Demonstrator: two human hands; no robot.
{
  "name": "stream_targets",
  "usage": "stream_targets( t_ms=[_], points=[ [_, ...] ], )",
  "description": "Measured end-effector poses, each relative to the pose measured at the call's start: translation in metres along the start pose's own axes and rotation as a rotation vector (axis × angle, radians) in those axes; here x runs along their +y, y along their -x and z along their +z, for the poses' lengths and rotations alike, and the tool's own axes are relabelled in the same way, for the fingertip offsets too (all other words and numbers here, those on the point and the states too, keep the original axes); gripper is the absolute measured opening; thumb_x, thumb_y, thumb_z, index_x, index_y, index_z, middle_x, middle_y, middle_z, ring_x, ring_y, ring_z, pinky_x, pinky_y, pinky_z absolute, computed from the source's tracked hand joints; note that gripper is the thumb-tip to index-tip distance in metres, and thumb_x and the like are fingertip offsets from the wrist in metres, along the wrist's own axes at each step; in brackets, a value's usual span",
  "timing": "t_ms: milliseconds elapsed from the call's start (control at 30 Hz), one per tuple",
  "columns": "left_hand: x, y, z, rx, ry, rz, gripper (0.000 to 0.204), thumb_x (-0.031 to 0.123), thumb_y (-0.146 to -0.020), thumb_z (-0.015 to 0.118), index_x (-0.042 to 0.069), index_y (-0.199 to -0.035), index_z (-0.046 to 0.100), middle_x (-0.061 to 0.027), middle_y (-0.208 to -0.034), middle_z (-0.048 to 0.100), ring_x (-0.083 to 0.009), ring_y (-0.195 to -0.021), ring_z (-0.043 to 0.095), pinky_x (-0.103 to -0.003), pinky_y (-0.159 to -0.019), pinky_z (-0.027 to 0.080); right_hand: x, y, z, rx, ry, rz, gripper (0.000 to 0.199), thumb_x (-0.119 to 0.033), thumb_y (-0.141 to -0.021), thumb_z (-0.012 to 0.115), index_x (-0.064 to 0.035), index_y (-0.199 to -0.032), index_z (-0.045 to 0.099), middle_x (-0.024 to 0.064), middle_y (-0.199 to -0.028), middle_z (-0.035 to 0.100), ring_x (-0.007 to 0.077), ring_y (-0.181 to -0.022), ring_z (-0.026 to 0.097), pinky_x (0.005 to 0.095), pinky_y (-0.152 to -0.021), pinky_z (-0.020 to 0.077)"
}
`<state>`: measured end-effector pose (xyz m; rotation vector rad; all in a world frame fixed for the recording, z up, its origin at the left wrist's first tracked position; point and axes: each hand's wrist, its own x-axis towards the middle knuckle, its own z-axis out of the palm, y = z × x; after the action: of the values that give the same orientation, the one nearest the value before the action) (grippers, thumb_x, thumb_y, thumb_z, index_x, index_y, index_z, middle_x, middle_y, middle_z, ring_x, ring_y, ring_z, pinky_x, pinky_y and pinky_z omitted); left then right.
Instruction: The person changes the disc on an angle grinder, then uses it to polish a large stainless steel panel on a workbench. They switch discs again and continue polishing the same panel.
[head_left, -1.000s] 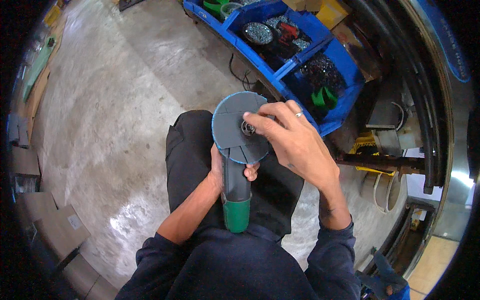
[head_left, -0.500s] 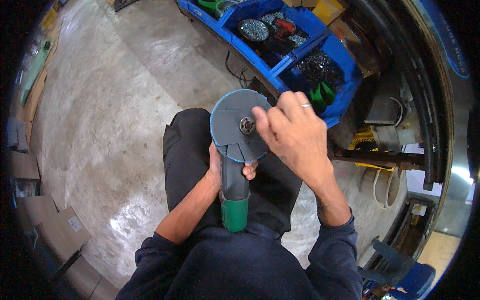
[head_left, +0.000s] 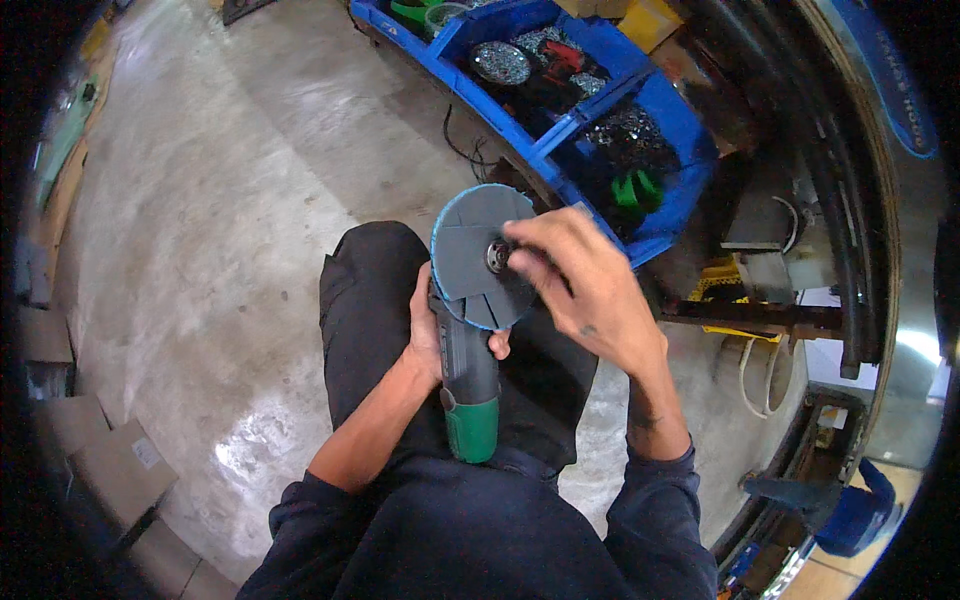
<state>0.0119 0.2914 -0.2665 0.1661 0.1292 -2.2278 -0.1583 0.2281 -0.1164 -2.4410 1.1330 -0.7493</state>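
Observation:
An angle grinder with a dark grey body and green rear end lies over my lap, disc end away from me. A round grey disc with a blue edge is mounted on it, face up. My left hand is wrapped round the grinder's body below the disc, its fingers partly hidden underneath. At the disc's centre sits a metal flange nut. My right hand has thumb and index finger at this nut, one on each side, the fingertips blurred by motion.
Beyond the grinder, blue bins hold small metal parts, a metal dish and green pieces. Cardboard boxes stand at the left. Dark hoses and a metal rail are at the right. A blue shape shows lower right.
My right hand has shifted slightly down, its index finger and thumb now further apart around the nut. The disc has tilted a little to the right. The blue shape at lower right has moved up.

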Motion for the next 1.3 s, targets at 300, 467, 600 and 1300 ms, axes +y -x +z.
stream_targets(
  t_ms=[300, 467, 600, 1300],
  points=[
    [0.008, -0.001, 0.014, 0.213, -0.180, 0.073, 0.084, 0.079, -0.092, 0.051, 0.011, -0.141, 0.060, -0.0161, -0.120, 0.073, -0.0354, -0.093, 0.076, -0.056, -0.070, 0.065, 0.014, 0.027, -0.005, -0.087, -0.152, 0.007, 0.045, 0.000, -0.092, 0.079, -0.0036, -0.134, 0.065, 0.0158, -0.126, 0.068, 0.0345, -0.113, 0.069, 0.0410, -0.093, 0.0583],
    [0.009, 0.003, 0.006, 0.070, -0.213, 0.089, 0.086, 0.075, -0.090, 0.057, 0.009, -0.145, 0.059, -0.0148, -0.127, 0.072, -0.0354, -0.099, 0.076, -0.057, -0.078, 0.065, 0.012, 0.031, -0.009, -0.091, -0.098, -0.043, 0.045, -0.001, -0.090, 0.080, -0.0025, -0.132, 0.065, 0.0170, -0.128, 0.068, 0.0346, -0.114, 0.068, 0.0414, -0.094, 0.0579],
    [0.006, 0.003, -0.002, 0.158, -0.085, 0.118, 0.076, 0.063, -0.093, 0.061, 0.006, -0.142, 0.063, -0.0186, -0.129, 0.073, -0.0353, -0.108, 0.074, -0.060, -0.090, 0.061, 0.015, 0.031, -0.006, -0.086, 0.007, -0.023, 0.022, -0.014, -0.101, 0.071, -0.0025, -0.118, 0.066, 0.0198, -0.119, 0.068, 0.0390, -0.102, 0.068, 0.0472, -0.082, 0.0564],
    [-0.007, -0.007, 0.012, -0.117, -0.221, 0.115, 0.094, 0.049, -0.088, 0.066, 0.011, -0.166, 0.031, -0.0144, -0.133, 0.063, -0.0310, -0.103, 0.072, -0.050, -0.080, 0.065, 0.038, 0.052, 0.023, -0.061, 0.153, 0.078, 0.021, -0.019, -0.103, 0.055, -0.0015, -0.098, 0.066, 0.0207, -0.077, 0.064, 0.0437, -0.065, 0.064, 0.0550, -0.060, 0.0509]
  ],
)
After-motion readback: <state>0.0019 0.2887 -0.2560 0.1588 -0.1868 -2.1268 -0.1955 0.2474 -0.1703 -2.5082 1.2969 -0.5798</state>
